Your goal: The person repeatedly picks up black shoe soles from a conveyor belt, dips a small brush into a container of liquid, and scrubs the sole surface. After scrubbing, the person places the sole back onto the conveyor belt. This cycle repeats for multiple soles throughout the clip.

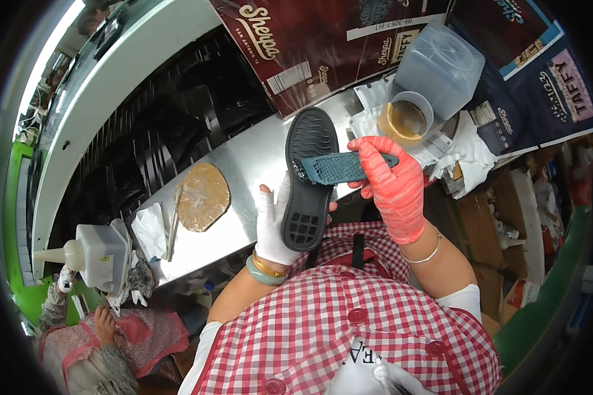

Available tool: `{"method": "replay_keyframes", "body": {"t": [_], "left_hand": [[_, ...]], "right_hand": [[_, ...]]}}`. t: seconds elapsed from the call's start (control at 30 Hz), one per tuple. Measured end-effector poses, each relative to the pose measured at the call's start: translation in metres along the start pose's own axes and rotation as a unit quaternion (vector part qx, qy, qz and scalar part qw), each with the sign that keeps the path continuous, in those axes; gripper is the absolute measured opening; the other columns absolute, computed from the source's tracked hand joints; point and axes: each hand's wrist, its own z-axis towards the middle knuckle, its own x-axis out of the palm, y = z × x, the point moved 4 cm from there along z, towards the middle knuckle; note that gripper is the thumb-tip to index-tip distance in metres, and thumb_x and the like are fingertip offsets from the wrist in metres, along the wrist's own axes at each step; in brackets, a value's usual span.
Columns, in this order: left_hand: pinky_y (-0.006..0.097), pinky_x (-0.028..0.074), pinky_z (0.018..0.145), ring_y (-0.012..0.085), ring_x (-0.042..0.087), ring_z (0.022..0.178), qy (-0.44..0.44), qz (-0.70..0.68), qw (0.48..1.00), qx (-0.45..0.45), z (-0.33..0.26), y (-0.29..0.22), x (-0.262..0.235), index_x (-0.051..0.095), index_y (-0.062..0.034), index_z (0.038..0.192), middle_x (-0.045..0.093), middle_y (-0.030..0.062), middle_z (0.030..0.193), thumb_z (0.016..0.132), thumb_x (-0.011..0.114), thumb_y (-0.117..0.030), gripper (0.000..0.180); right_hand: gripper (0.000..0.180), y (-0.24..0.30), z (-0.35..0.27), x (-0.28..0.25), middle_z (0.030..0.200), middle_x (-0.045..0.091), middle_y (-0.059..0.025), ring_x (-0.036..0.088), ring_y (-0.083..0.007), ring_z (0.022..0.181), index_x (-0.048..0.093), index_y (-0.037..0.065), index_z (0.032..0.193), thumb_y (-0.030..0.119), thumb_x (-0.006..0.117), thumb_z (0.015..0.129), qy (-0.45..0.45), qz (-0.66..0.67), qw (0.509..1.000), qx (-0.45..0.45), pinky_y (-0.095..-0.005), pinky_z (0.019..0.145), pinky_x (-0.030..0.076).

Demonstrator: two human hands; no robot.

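Note:
A black shoe sole (308, 191) stands nearly upright in the picture, tread pattern at its upper half and square recesses near the heel. My left hand (273, 227), in a white glove with bare fingertips, is closed around its lower half from beneath. In my right hand (389, 184), gloved in coral red, is a teal flat brush (336, 168), pinched near its dark right end. The brush's left end touches the middle of the sole, where a small shiny wet patch shows. Part of my left fingers is hidden behind the sole.
Beyond my right hand stand a plastic cup of tan liquid (407, 120) and a translucent tub (441, 66). On the metal table (244, 168) lie a tan round disc (204, 197) and a thin stick. A dark conveyor (145, 131) runs behind; another person sits left, beside a nozzle bottle (99, 253).

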Motion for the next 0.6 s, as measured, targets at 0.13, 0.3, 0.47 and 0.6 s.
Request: {"method": "replay_keyframes", "body": {"t": [0.13,0.3,0.47,0.6], "left_hand": [[0.037,0.05,0.08,0.0276,0.056,0.102,0.077,0.035,0.996,0.012,0.004,-0.002,-0.001,0.02,-0.0174,0.145,0.045,0.0156,0.13,0.082,0.018,-0.076,0.086],[0.04,0.046,0.087,0.0275,0.053,0.108,0.001,-0.005,0.999,0.039,0.008,-0.004,0.001,0.028,-0.0139,0.141,0.046,0.0119,0.131,0.088,0.02,-0.067,0.076],[0.044,0.039,0.096,0.0284,0.05,0.113,0.014,-0.063,0.997,0.047,0.009,-0.006,0.007,0.025,-0.0145,0.143,0.041,0.0128,0.135,0.09,0.017,-0.065,0.073],[0.046,0.036,0.101,0.0294,0.048,0.116,0.032,-0.066,0.997,0.038,0.009,-0.007,0.006,0.022,-0.0153,0.144,0.038,0.0143,0.138,0.09,0.014,-0.065,0.074]], "right_hand": [[0.022,0.0,-0.006,0.001,0.075,0.062,-0.0031,0.058,-0.0072,0.06,0.064,-0.001,0.097,0.019,0.057,0.091,0.022,-0.022,0.999,-0.017,-0.0192,0.052,0.047],[0.02,0.001,-0.022,0.006,0.077,0.062,-0.0047,0.058,-0.0079,0.062,0.064,-0.003,0.096,0.016,0.056,0.091,0.038,-0.042,0.998,0.004,-0.0215,0.056,0.05],[0.019,0.001,-0.034,0.011,0.079,0.064,-0.0059,0.06,-0.0091,0.064,0.063,-0.003,0.096,0.013,0.056,0.09,0.06,-0.06,0.996,0.014,-0.0211,0.057,0.05],[0.017,0.003,-0.042,0.014,0.078,0.064,-0.0057,0.059,-0.0082,0.063,0.064,-0.003,0.097,0.012,0.057,0.09,0.086,-0.088,0.992,0.002,-0.0207,0.057,0.049]]}}
